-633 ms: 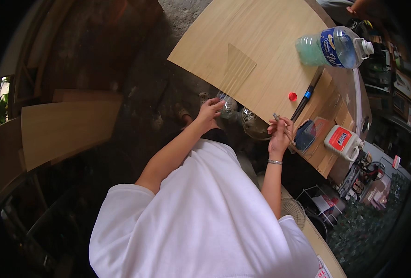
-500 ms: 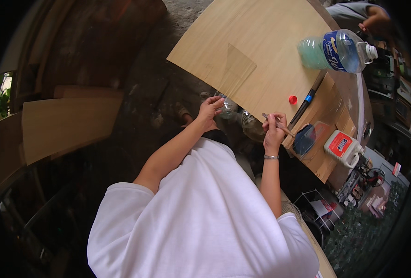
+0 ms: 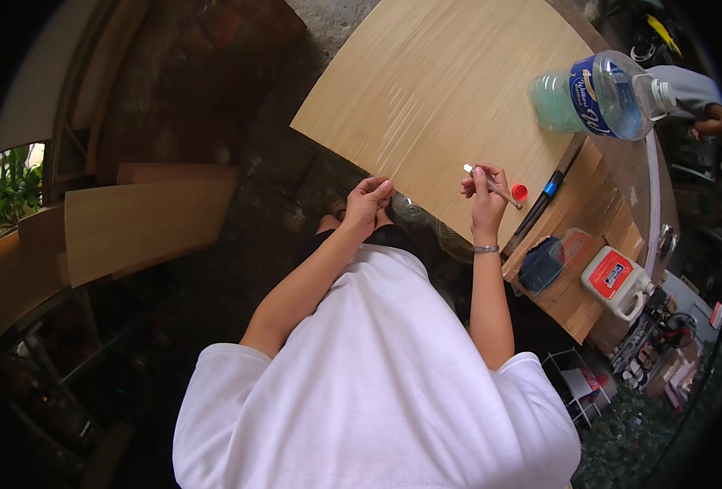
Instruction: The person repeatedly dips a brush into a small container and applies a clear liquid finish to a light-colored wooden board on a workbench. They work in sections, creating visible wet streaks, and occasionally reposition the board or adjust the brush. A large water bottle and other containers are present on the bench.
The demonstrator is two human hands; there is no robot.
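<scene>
My left hand [image 3: 366, 204] pinches with thumb and fingers at the near left edge of the wooden board [image 3: 459, 73]. Between them is the corner of a clear glass piece [image 3: 402, 122], seen mostly as pale streaks over the wood; its outline is hard to make out. A slim pen-shaped tool, seemingly a glass cutter [image 3: 498, 192], sits in my right hand [image 3: 486, 200] like a pen. Its pale tip points up and left, and its small round end lies near a red cap [image 3: 519, 193]. My right hand is above the board's near edge.
A large bottle of greenish liquid [image 3: 561, 102] lies on the board's right. Beside it are a dark stick with blue tape [image 3: 550, 189], cardboard [image 3: 601, 196], a dark blue container [image 3: 543, 262] and a white jug [image 3: 618, 284]. Another person's hand [image 3: 711, 122] shows far right.
My right hand has moved up, with the cutter now close to the red cap. The glass piece has shifted and shows brighter streaks. My view has shifted slightly.
</scene>
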